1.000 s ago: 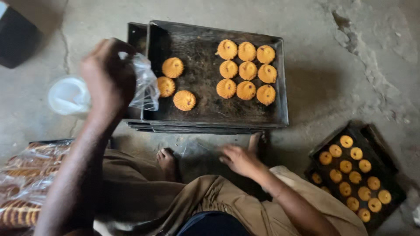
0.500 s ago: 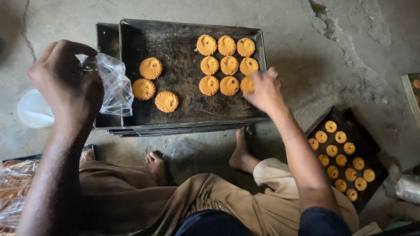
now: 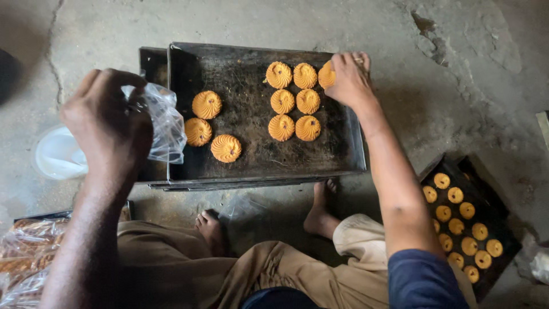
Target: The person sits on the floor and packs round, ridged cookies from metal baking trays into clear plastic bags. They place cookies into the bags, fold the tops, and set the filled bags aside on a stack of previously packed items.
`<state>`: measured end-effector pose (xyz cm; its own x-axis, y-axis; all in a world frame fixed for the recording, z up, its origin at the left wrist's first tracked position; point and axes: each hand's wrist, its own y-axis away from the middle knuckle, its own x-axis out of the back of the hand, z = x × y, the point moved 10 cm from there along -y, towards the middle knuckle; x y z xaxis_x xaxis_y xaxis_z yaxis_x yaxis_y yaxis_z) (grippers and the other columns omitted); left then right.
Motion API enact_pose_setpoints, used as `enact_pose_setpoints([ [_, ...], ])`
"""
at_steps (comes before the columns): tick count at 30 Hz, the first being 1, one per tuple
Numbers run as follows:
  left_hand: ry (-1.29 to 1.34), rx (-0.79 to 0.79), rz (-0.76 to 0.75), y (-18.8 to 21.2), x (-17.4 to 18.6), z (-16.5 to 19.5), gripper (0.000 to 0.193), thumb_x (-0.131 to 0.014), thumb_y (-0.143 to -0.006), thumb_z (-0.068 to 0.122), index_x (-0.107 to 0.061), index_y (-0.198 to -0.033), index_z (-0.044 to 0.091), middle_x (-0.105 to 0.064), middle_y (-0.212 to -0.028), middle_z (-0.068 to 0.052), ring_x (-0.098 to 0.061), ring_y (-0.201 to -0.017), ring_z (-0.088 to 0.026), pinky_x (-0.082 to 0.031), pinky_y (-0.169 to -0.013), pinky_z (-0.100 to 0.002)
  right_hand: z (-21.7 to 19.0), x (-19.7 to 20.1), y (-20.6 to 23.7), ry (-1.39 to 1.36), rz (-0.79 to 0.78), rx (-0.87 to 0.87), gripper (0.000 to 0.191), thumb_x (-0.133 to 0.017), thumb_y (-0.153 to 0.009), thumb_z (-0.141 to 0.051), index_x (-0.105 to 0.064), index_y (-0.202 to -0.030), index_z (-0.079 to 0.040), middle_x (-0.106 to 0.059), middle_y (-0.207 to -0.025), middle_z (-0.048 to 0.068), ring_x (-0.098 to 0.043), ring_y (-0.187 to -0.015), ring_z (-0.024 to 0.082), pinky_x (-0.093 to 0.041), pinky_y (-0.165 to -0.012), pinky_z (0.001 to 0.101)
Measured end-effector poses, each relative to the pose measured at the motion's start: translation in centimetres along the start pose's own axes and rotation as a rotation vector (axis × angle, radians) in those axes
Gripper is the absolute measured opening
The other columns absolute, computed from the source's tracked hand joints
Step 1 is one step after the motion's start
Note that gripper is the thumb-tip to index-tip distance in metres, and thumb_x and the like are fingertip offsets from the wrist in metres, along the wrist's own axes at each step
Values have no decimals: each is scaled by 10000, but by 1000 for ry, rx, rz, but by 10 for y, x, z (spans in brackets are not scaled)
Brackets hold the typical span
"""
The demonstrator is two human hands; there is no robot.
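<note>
A dark baking tray [image 3: 251, 157] lies on the concrete floor in front of my bare feet, holding several round orange swirl cookies [image 3: 295, 103]. Three more cookies [image 3: 207, 105] sit near its left side. My right hand [image 3: 350, 77] is over the tray's far right corner, fingers closed around cookies [image 3: 327, 74] picked from that group. My left hand [image 3: 108, 123] is raised at the tray's left edge, gripping a clear plastic bag [image 3: 164, 123] whose mouth hangs toward the tray.
A second dark tray [image 3: 503, 229] with several cookies lies at the right on the floor. Bagged cookies in clear plastic [image 3: 26, 257] sit at lower left. A white round lid or container [image 3: 54, 154] lies left of the tray. The concrete floor [image 3: 446, 46] is cracked.
My right hand moved from near my knee up to the tray's far right cookies and closed on some; fewer cookies lie in that group. My left hand kept holding the bag.
</note>
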<state>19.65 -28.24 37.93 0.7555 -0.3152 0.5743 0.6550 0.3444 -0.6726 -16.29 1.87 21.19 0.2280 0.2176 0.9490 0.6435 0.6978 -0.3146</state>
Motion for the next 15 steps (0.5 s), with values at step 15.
enact_pose_setpoints([
  [15,-78,-69,-21,-8,-20,-4,191,-688,-857,-87,-731,-998,34,-688,-904,-125,-648,-733,-240,-452,-637,-358,-39,-47,-37,-372,77,-140,601,-882,-673,-36,-488,-1126,-42,-474,-1249,187,-600,-1048,352,-547,-897,423],
])
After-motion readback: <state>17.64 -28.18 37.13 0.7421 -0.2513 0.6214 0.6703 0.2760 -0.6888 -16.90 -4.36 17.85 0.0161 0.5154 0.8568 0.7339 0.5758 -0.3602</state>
